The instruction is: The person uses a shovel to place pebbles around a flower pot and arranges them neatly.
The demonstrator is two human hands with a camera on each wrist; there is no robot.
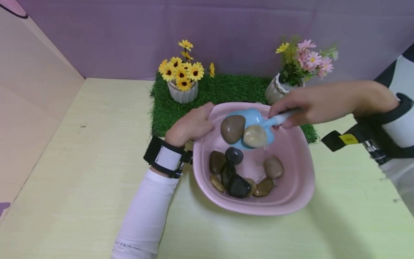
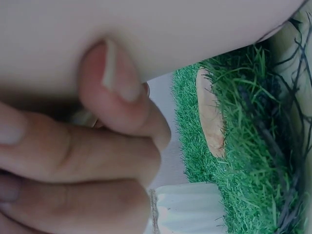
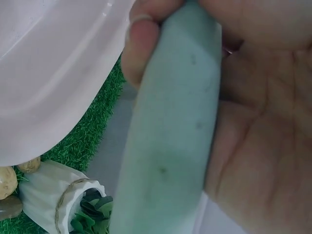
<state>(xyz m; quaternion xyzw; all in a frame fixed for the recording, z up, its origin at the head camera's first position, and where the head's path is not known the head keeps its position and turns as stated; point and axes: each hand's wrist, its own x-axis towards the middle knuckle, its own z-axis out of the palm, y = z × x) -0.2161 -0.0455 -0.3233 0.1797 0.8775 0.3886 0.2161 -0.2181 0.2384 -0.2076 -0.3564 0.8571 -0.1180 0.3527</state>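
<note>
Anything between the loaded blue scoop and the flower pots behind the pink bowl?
Nothing visible. The blue scoop, gripped by the right hand, carries two stones above the pink bowl, near its far rim. Beyond that rim is only open grass mat before the yellow-flower pot and pink-flower pot. The left hand grips the bowl's left rim, off to the side.

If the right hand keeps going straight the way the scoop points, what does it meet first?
The right hand points the blue scoop left across the pink bowl. Going straight on, it would probably meet the left hand gripping the bowl's far-left rim, though depth is unclear.
</note>
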